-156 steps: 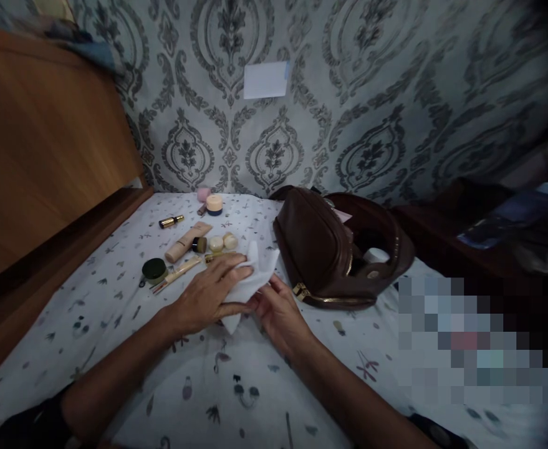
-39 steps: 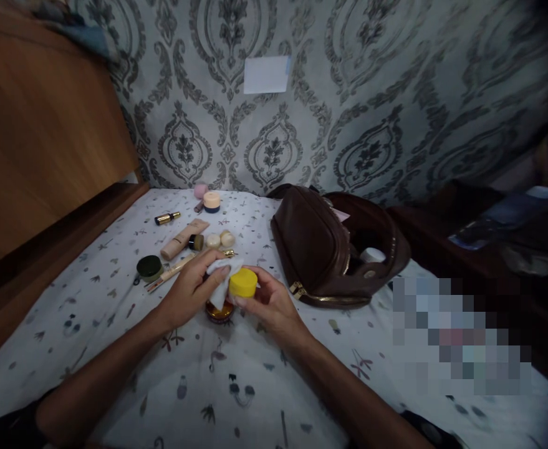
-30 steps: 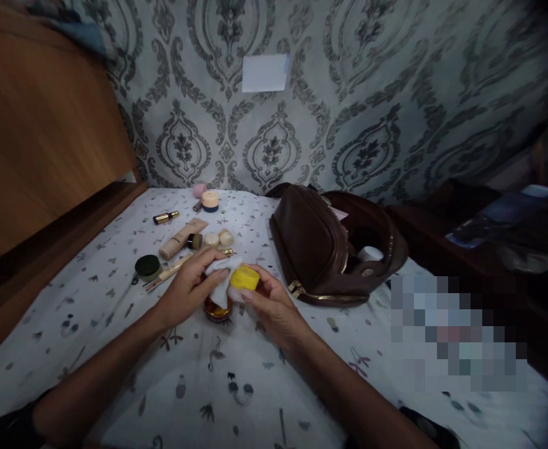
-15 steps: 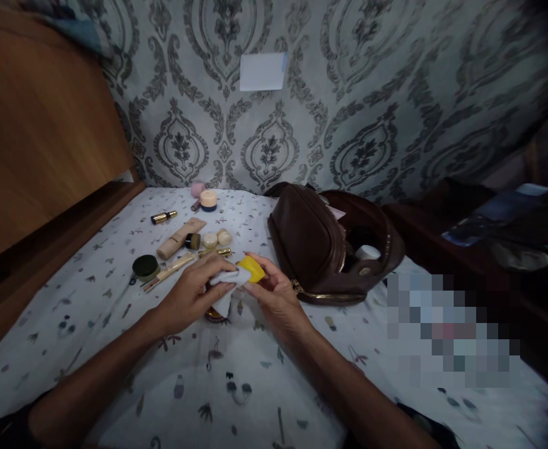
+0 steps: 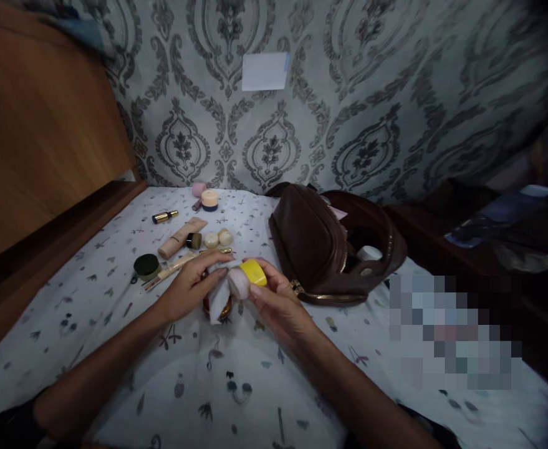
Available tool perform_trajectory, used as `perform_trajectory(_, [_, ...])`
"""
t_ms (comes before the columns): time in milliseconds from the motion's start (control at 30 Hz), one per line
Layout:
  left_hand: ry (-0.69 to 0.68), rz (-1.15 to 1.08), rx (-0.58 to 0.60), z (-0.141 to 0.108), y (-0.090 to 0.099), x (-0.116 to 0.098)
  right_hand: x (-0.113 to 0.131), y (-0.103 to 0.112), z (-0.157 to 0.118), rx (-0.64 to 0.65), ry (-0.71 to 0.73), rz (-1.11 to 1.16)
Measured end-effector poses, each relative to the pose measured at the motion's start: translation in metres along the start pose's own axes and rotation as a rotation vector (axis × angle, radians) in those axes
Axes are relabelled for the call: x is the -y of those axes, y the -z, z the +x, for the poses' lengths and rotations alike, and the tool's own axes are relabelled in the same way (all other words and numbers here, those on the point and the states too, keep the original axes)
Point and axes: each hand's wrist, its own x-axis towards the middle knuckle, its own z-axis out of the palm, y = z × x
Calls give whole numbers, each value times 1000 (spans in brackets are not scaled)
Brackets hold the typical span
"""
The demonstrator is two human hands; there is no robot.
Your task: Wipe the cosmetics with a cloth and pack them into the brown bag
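Observation:
My right hand (image 5: 280,299) is closed around a small jar (image 5: 251,274), which has a yellow part and a pale, whitish part facing left. Pinched in my left hand (image 5: 192,284) is a white cloth (image 5: 218,300), bunched up against the jar's pale side. The cloth hangs down over a round amber-brown object (image 5: 225,310) on the sheet, hiding much of it. Just beyond my left fingers lies a gold tube (image 5: 222,251), partly covered by the hand.
Cosmetics lie to the left: a dark-lidded jar (image 5: 146,266), a beige tube (image 5: 180,238), two cream pots (image 5: 211,240), a gold-and-black lipstick (image 5: 165,216) and a peach-lidded jar (image 5: 209,200). An open brown handbag (image 5: 306,243) stands right, a wooden cabinet (image 5: 44,112) left.
The jar has turned in my right hand, so its pale part now shows beside the yellow. My left hand has shifted slightly left, and the cloth has drawn back from the jar.

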Motion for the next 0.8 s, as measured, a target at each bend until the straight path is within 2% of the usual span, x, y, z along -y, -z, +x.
perform_trajectory(300, [310, -296, 108, -6, -10, -2, -4, 6, 9, -157, 141, -30])
perform_trajectory(433, [319, -303, 158, -8, -13, -6, -5, 10, 14, -238, 234, -75])
perform_trajectory(533, [294, -254, 143, -7, -12, -12, -7, 13, 14, -261, 287, -181])
perform_trajectory(667, [212, -207, 83, -6, -9, -15, -10, 14, 12, -200, 257, -284])
perform_trajectory(800, [204, -206, 42, -6, -8, -13, -10, 13, 11, -157, 221, -255])
